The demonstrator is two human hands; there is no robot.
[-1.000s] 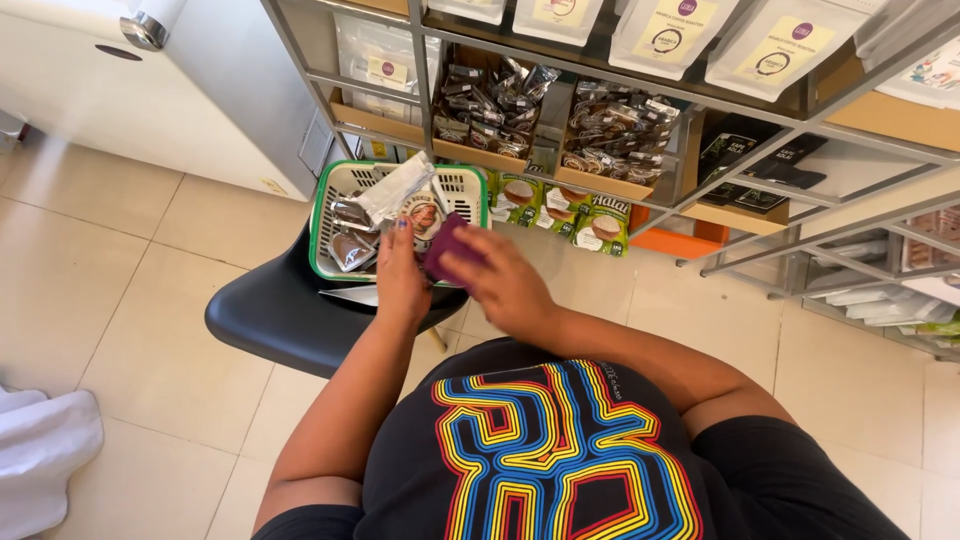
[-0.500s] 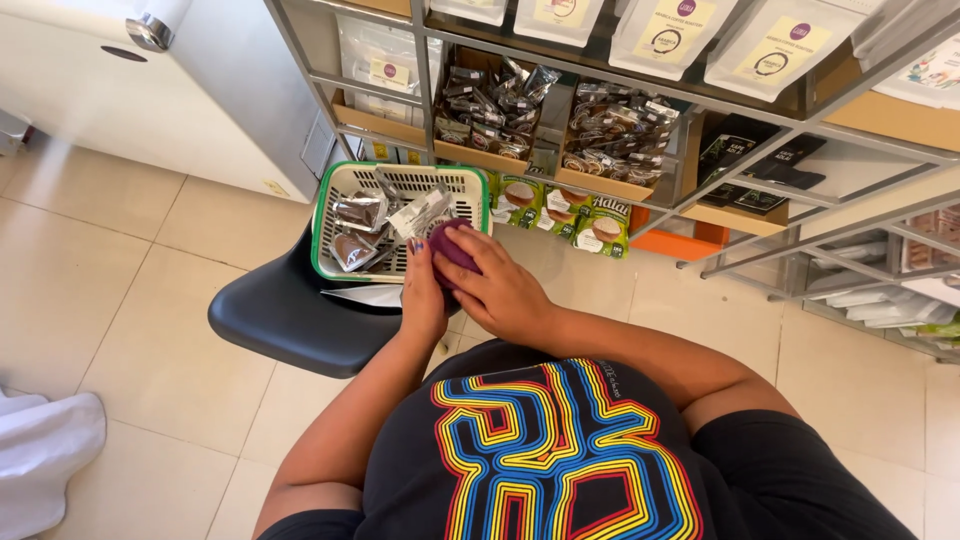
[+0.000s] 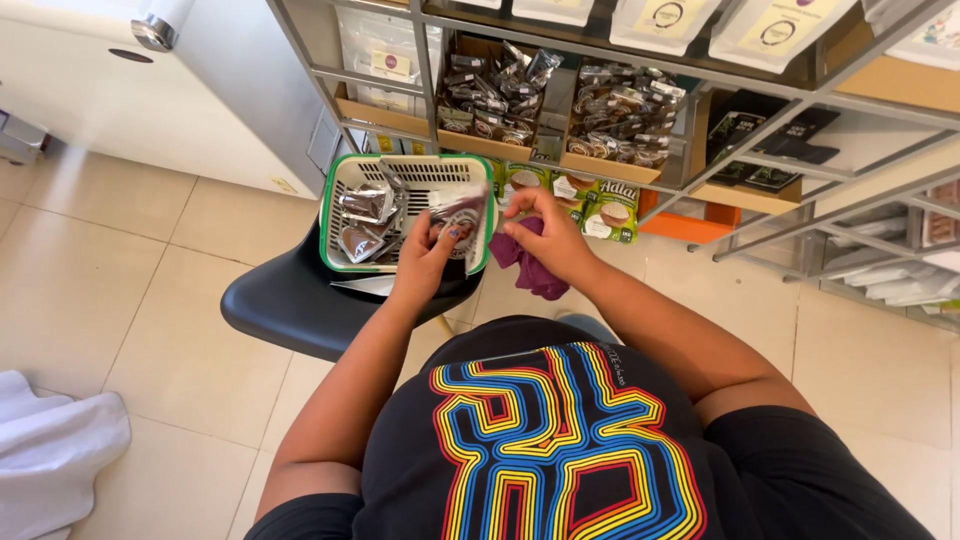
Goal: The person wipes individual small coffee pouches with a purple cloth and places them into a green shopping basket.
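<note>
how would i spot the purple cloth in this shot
Find the black chair before the wire shelves; a green-rimmed white basket sits on it. Just right of the basket, the right hand grips the purple cloth, the only soft purple thing among shiny packets.

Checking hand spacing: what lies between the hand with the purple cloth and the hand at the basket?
Head view: only the basket's green rim and floor separate the right hand from the left hand.

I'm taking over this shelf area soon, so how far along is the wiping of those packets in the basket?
Done: cannot tell; nothing marks any packet as wiped. In hand: the left hand holds a silver packet over the green-rimmed basket on the black chair, and the right hand grips a purple cloth. Left: several silver packets in basket.
</note>
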